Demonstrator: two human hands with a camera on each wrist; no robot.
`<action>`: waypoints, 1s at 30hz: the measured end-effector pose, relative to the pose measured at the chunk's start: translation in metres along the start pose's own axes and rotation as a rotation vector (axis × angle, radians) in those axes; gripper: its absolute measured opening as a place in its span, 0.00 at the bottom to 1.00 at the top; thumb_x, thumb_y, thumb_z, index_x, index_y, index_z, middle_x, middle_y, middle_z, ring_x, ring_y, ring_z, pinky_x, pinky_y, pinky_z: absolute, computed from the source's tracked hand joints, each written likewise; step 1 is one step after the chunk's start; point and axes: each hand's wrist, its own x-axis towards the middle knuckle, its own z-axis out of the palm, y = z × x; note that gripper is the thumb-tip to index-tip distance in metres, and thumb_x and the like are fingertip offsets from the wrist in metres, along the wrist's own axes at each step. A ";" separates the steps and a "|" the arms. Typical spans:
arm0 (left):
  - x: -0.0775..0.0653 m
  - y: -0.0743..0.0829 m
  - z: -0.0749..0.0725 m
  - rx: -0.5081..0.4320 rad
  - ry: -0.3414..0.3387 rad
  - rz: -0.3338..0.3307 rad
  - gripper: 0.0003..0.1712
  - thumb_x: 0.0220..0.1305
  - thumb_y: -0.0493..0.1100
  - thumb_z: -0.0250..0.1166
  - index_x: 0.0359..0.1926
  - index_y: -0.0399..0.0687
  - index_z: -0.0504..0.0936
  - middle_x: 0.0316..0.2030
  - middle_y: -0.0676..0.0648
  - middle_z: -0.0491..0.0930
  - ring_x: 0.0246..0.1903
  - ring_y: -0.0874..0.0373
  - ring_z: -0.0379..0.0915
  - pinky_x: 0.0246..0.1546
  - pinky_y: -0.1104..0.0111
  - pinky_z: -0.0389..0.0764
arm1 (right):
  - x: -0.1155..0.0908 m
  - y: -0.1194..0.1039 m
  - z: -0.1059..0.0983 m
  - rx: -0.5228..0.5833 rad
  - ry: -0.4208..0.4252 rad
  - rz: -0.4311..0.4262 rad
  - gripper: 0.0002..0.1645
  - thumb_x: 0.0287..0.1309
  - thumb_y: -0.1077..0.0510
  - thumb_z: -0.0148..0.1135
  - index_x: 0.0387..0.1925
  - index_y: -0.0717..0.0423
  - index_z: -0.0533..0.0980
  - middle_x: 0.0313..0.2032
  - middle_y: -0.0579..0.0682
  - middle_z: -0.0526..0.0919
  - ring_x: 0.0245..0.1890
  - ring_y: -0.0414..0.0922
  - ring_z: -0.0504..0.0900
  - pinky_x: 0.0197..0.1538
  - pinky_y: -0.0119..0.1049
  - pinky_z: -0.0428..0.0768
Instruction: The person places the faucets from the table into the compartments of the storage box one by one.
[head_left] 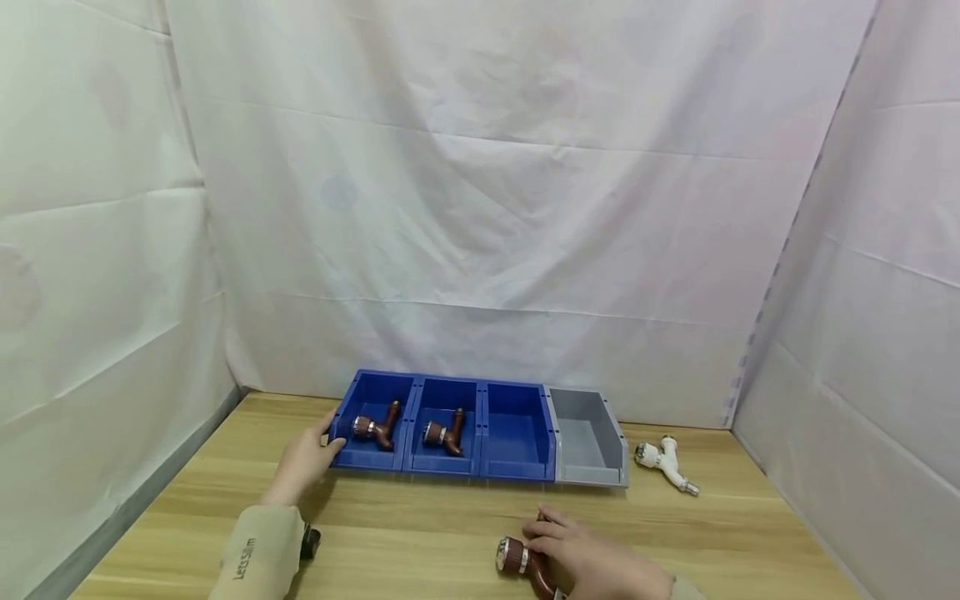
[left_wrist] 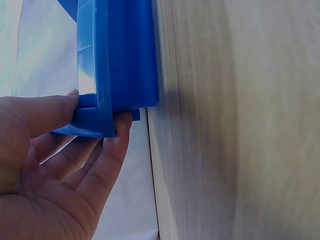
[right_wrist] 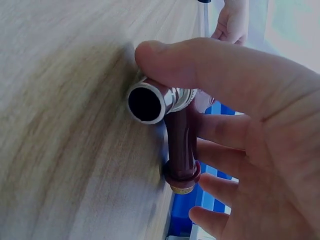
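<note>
At the left end of a row of bins, my left hand (head_left: 303,460) grips the side edge of the outermost blue bin (head_left: 347,454). The left wrist view shows the thumb on the blue rim (left_wrist: 102,65) and fingers beneath it. My right hand (head_left: 600,557) holds a dark red faucet (head_left: 513,557) low over the front of the table. In the right wrist view, its thumb lies across the faucet's body (right_wrist: 182,142) near the metal-ringed spout, with fingers on the other side. Similar dark red faucets lie in the left bin (head_left: 384,431) and the second bin (head_left: 452,435).
The third blue bin (head_left: 513,425) and a grey bin (head_left: 588,442) continue the row rightward. A white faucet (head_left: 667,462) lies on the wooden table (head_left: 420,533) right of the grey bin. White sheets (head_left: 480,208) hang behind and on both sides.
</note>
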 end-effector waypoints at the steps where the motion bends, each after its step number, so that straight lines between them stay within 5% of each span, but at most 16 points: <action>1: 0.000 0.000 0.000 0.001 0.000 -0.001 0.34 0.68 0.37 0.59 0.70 0.29 0.59 0.61 0.25 0.66 0.58 0.28 0.65 0.53 0.40 0.68 | 0.000 0.000 0.000 0.006 0.001 0.004 0.51 0.51 0.26 0.61 0.70 0.47 0.64 0.69 0.44 0.64 0.71 0.58 0.54 0.61 0.52 0.69; 21: 0.000 -0.002 0.001 -0.006 0.018 0.018 0.34 0.66 0.37 0.60 0.69 0.29 0.60 0.60 0.25 0.67 0.57 0.28 0.65 0.53 0.40 0.68 | 0.002 -0.002 0.000 0.024 0.024 0.013 0.50 0.47 0.26 0.64 0.68 0.45 0.68 0.67 0.44 0.67 0.71 0.60 0.54 0.63 0.53 0.68; 30: 0.001 -0.003 0.001 -0.016 0.010 0.001 0.34 0.67 0.37 0.59 0.69 0.29 0.59 0.61 0.25 0.66 0.58 0.28 0.64 0.54 0.40 0.67 | 0.003 -0.004 0.001 -0.059 0.065 -0.040 0.52 0.48 0.26 0.63 0.67 0.51 0.68 0.66 0.45 0.69 0.70 0.58 0.58 0.61 0.52 0.70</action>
